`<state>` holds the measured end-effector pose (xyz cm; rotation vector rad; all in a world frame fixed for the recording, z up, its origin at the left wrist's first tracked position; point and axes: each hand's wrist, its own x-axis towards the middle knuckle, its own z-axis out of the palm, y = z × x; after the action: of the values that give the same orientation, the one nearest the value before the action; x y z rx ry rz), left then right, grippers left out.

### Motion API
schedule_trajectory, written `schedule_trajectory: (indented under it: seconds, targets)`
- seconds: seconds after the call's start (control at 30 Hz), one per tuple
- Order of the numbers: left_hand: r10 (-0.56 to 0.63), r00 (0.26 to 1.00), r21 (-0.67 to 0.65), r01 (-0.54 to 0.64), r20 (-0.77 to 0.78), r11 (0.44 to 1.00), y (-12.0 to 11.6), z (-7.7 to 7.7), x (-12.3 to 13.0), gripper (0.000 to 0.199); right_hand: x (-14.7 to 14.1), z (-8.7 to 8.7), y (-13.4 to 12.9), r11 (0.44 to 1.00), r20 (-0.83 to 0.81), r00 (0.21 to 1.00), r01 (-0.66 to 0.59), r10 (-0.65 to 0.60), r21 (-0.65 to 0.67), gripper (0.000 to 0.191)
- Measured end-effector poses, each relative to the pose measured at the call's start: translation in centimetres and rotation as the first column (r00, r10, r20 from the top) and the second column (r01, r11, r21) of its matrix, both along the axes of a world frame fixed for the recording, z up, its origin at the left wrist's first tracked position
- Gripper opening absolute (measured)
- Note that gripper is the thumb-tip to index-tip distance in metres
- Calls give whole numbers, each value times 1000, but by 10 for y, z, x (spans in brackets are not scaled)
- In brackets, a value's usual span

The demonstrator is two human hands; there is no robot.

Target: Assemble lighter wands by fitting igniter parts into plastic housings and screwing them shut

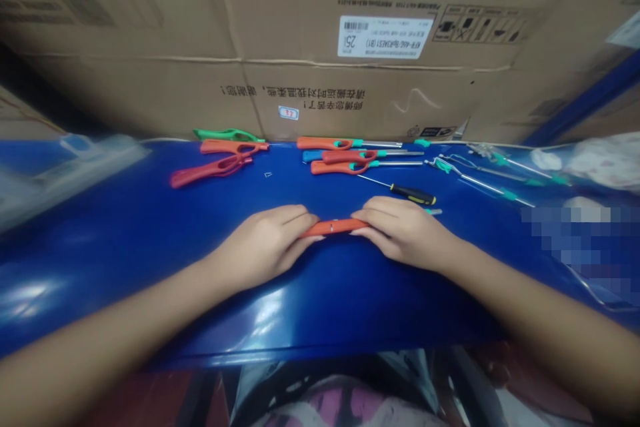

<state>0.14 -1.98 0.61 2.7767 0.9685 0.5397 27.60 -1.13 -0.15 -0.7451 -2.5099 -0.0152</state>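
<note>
My left hand (275, 240) and my right hand (407, 230) grip opposite ends of an orange long-reach lighter (334, 227), held level above the blue table. Its narrow edge faces me, and the fingers hide both ends. A short metal tip (436, 211) shows behind my right hand; whether it belongs to this lighter I cannot tell. Just beyond that hand lies a screwdriver (413, 195) with a black and yellow handle. Farther back are several lighters with metal tubes, among them a front orange one (334, 167) and a blue one (311, 156).
At the back left lie a green handle (227, 135), an orange handle (227, 146) and a red handle (207, 171). Lighter tubes with wires (480, 183) spread to the right. A cardboard box (300, 27) walls off the back. Clear plastic (65, 167) sits at the left.
</note>
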Motion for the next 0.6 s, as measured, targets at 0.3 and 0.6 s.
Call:
schedule_trajectory:
  seconds: [0.3,0.6]
  targets:
    - [-1,997,43,-2,73,999,3,5,-2,24,5,13,4,996,-112,993,24,-33,-83,15]
    - [156,965,-426,-54,209,903,0,8,7,33,7,18,3,985,4,995,98,-98,-144,21]
